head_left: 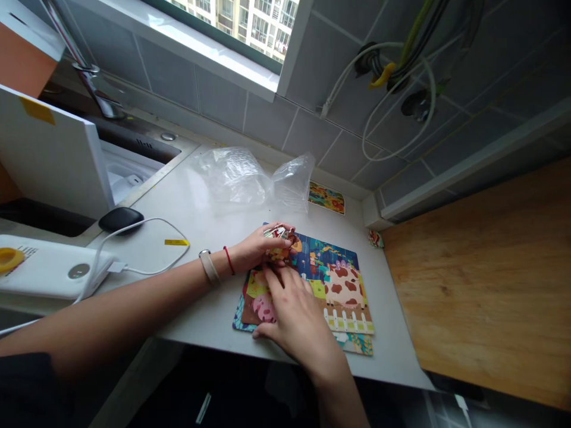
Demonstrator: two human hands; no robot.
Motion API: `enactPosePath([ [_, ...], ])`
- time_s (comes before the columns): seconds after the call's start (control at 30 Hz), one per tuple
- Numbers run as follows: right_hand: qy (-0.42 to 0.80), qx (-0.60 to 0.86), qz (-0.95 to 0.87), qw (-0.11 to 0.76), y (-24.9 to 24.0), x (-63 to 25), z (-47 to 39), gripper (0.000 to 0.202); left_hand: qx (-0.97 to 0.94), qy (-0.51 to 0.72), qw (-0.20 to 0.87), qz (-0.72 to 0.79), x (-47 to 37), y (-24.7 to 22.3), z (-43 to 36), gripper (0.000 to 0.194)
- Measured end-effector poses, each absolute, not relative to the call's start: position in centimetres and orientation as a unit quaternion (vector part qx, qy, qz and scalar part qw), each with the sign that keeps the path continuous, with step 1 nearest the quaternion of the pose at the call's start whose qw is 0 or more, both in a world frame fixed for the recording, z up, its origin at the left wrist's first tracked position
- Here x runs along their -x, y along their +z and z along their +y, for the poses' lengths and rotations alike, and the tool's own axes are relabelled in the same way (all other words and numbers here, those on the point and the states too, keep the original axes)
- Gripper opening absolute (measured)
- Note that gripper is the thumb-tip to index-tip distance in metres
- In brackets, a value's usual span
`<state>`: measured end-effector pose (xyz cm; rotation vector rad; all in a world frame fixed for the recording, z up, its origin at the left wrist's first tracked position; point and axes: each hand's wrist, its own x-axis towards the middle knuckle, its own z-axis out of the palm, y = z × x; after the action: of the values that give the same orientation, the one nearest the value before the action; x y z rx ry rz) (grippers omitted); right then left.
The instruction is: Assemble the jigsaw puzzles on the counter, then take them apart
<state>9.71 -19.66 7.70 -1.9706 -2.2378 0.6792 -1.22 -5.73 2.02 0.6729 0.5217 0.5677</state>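
A farm picture puzzle point(345, 288) with a spotted cow, a pink pig and a white fence lies on the counter. Another colourful board point(361, 345) shows from beneath its near edge. My left hand point(254, 249) is closed around a few small printed puzzle pieces point(279, 232) above the puzzle's far left corner. My right hand point(298, 315) lies over the left half of the puzzle, fingers stretched out and apart, with its fingertips close to the left hand. It covers part of the picture; whether a piece is under its fingertips is hidden.
Crumpled clear plastic point(250, 175) lies behind the puzzle, beside a small picture card point(327, 198). A loose piece point(375, 239) sits near the wooden board point(482, 291) at right. On the left are a white power bank point(49, 267), its cable, a black case point(120, 220) and a sink point(178, 145).
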Motion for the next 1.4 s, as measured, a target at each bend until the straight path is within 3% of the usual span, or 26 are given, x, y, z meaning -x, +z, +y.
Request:
enactPosePath([
  [0.23, 0.219, 0.624, -0.750, 0.030, 7.5, -9.2, -18.4, 0.081, -0.241, 0.287, 0.890, 0.260, 1.6, 1.8, -5.1, 0.029],
  [0.7, 0.233, 0.582, -0.778, 0.044, 7.8, -9.9, -17.6, 0.077, -0.209, 0.297, 0.894, 0.263, 1.8, 2.6, -4.5, 0.019],
  [0.9, 0.242, 0.577, -0.778, 0.057, 8.2, -9.4, -18.8, 0.061, -0.222, 0.302, 0.891, 0.257, 1.7, 2.6, -4.5, 0.016],
  [1.07, 0.262, 0.579, -0.761, 0.134, 7.0, -10.0, -19.3, 0.050, -0.235, 0.298, 0.887, 0.263, 1.7, 2.5, -4.5, 0.013],
  [1.4, 0.351, 0.560, -0.647, 0.380, 4.9, -12.4, -18.0, 0.021, -0.220, 0.297, 0.887, 0.278, 1.8, 2.8, -4.5, 0.022],
])
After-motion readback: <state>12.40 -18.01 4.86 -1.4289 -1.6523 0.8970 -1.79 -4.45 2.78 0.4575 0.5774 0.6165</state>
